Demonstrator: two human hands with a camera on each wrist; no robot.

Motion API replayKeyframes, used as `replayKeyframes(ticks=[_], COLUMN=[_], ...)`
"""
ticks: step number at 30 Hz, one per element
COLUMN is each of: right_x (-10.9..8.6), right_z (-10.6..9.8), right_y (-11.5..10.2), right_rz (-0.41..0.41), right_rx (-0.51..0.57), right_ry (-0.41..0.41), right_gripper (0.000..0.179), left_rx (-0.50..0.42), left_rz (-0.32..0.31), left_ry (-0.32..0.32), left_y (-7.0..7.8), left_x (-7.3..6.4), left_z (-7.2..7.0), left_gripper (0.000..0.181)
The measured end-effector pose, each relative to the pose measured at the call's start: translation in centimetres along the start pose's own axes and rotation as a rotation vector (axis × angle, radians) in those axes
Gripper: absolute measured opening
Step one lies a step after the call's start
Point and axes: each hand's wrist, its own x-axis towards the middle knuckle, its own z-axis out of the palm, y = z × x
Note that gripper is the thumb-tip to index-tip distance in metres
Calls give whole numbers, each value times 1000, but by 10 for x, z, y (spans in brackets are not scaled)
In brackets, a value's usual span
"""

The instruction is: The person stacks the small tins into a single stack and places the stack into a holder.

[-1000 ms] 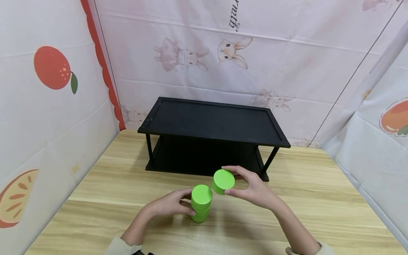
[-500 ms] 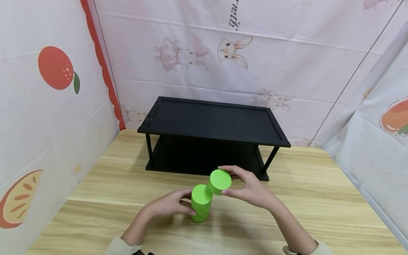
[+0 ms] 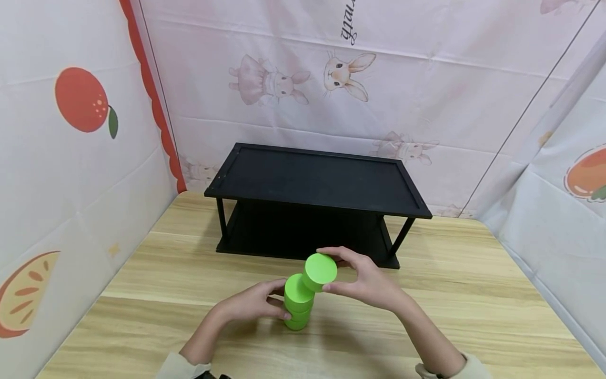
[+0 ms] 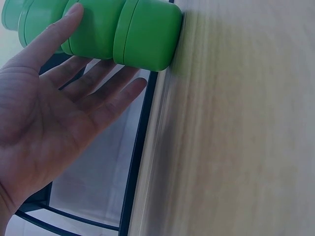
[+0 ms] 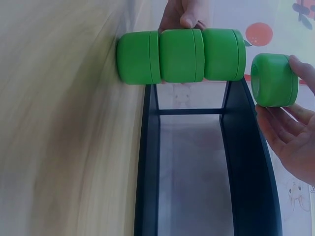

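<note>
Three small round green lidded jars [image 3: 298, 310] are stacked upright on the table. My left hand [image 3: 255, 302] holds the stack from the left, thumb at the near side and fingers behind. The left wrist view shows the left thumb [image 4: 69, 19] at an upper part of the green stack [image 4: 147, 37]. My right hand [image 3: 366, 279] grips another green jar [image 3: 320, 271] between thumb and fingers, up at the right of the stack's top. In the right wrist view a narrow gap shows between this held jar [image 5: 271, 81] and the top stacked jar [image 5: 224, 54].
A black two-level shelf [image 3: 317, 176] stands on the wooden table [image 3: 473, 295] just behind the hands. Beyond it hangs a pink cloth wall [image 3: 426, 95] with rabbit prints. White printed sheets [image 3: 42, 173] close off the left and right sides.
My right hand has moved left with its jar, which now overlaps the stack's top in the head view. My left hand and the stack have stayed put.
</note>
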Motion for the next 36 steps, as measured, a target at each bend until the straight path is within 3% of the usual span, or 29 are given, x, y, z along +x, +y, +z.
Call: replayKeyframes(ticks=[14, 23, 36], right_x=[6, 10, 11], right_z=[9, 17, 22], right_y=[-6, -4, -3], right_rz=[-28, -90, -90], right_rx=[-3, 17, 5], right_ry=[-28, -53, -64], right_gripper=[54, 54, 53], left_rx=[-17, 1, 17], left_rz=[-10, -13, -1], left_ry=[-4, -5, 2], left_y=[4, 3, 2], left_x=[-1, -1, -1], left_z=[-1, -1, -1], left_gripper=[57, 53, 49])
